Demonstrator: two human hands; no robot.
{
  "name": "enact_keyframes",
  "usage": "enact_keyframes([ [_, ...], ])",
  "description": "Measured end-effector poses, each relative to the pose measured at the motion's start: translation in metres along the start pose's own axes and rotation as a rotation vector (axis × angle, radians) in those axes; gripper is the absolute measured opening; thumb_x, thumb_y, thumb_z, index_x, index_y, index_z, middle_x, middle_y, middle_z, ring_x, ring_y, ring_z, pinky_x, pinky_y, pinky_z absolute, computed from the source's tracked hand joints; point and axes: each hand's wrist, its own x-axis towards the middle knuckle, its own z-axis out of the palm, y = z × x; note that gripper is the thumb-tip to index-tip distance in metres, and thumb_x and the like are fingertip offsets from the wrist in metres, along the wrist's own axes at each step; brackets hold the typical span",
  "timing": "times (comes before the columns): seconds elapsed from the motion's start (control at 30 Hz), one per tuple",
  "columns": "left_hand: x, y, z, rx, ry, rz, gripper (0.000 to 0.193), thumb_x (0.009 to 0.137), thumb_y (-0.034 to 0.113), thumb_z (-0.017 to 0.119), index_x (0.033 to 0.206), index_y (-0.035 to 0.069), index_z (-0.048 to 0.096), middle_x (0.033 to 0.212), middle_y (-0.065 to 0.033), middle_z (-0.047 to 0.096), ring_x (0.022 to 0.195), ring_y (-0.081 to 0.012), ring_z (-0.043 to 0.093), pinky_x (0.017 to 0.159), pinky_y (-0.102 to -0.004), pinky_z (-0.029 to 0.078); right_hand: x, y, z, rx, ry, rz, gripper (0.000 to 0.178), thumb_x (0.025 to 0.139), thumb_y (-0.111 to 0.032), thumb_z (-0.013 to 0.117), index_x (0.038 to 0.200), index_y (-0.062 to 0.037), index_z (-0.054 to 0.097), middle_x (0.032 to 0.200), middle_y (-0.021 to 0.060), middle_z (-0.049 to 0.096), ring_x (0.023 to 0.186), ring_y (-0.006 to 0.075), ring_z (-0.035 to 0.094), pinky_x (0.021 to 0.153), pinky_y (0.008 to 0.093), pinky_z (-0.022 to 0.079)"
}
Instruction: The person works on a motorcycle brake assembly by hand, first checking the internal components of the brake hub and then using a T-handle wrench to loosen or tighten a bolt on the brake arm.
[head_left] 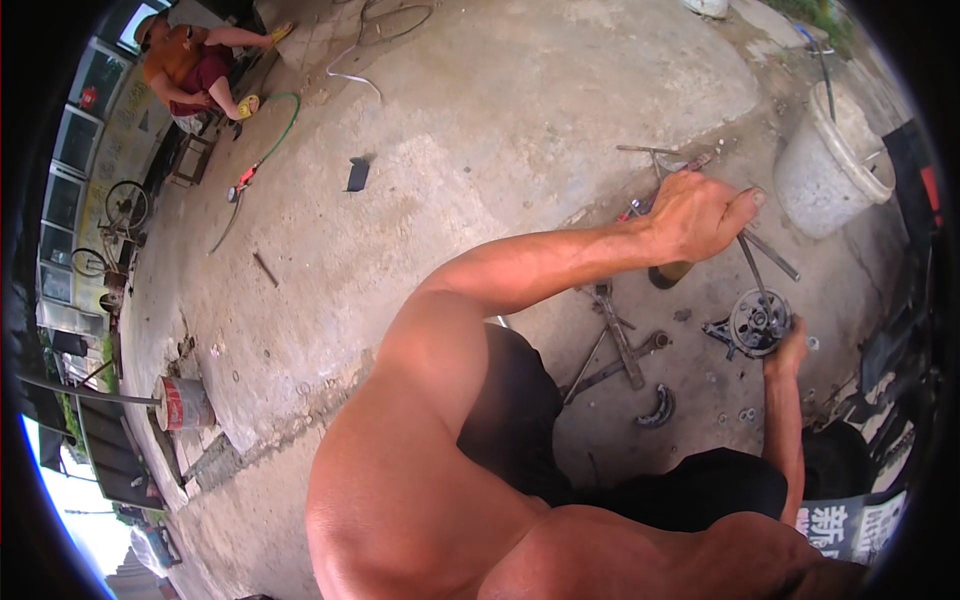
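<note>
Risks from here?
The thin rod might slip off the hub and hit the right hand at its edge. The hub sits on bare concrete, so it could skid. Loose small parts nearby could get knocked away.

Open-air workshop — concrete yard [440, 160], scattered metal tools [622, 345], round machine part [745, 318].
</note>
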Motion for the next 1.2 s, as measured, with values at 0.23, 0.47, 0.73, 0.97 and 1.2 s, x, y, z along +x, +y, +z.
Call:
enact_keyframes([
  [0.23, -0.004, -0.045, 0.022, -0.551, -0.29, -0.746, 0.074, 0.099, 0.068, 0.033, 0.077, 0.007, 0.067, 0.061, -0.0031, 0.062, 0.06, -0.0171, 0.062, 0.064, -0.0369, 0.051, 0.025, -0.005, -0.024, -0.21, 0.211, -0.397, 0.038, 0.091, -0.035, 0.06, 0.108, -0.0023, 0.066, 0.104, 0.0048, 0.062, 0.095, 0.0161, 0.058, 0.088, 0.0328, 0.047],
  [0.47, -0.021, -0.013, 0.009, -0.334, -0.017, 0.217, 0.053, 0.1, 0.051, 0.053, 0.091, 0.001, 0.067, 0.07, -0.0113, 0.062, 0.066, -0.0223, 0.062, 0.068, -0.038, 0.051, 0.021, -0.006, -0.014, -0.193, 0.166, -0.253, 0.042, 0.092, -0.036, 0.061, 0.115, -0.0015, 0.065, 0.111, 0.0054, 0.062, 0.1, 0.0164, 0.057, 0.091, 0.0328, 0.045],
  [0.73, -0.024, -0.024, -0.001, -1.158, -0.384, -1.011, 0.05, 0.107, 0.044, 0.041, 0.099, 0.0, 0.064, 0.072, -0.0075, 0.057, 0.049, -0.0114, 0.039, 0.049, -0.0326, 0.034, 0.008, -0.014, -0.018, -0.305, 0.133, -0.653, 0.029, 0.099, -0.026, 0.053, 0.109, -0.0002, 0.061, 0.104, 0.0066, 0.061, 0.097, 0.0184, 0.054, 0.091, 0.0342, 0.043],
  [0.97, -0.038, -0.009, -0.04, -1.166, -0.325, -0.923, 0.041, 0.107, 0.034, 0.04, 0.118, -0.003, 0.055, 0.072, -0.0121, 0.062, 0.048, -0.0183, 0.056, 0.048, -0.0365, 0.051, -0.022, -0.015, -0.001, -0.682, -0.065, -0.84, 0.037, 0.103, -0.032, 0.051, 0.113, 0.0022, 0.06, 0.107, 0.0102, 0.064, 0.099, 0.0218, 0.059, 0.091, 0.0351, 0.046],
  [1.2, -0.025, 0.026, -0.026, -0.618, -0.076, -0.239, 0.054, 0.106, 0.021, 0.044, 0.151, -0.003, 0.026, 0.08, -0.0106, 0.065, 0.058, -0.0117, 0.057, 0.056, -0.027, 0.05, -0.04, -0.036, 0.012, -0.12, 0.01, -0.168, 0.05, 0.095, -0.04, 0.059, 0.118, 0.0034, 0.064, 0.11, 0.0114, 0.066, 0.097, 0.0203, 0.062, 0.087, 0.0361, 0.049],
])
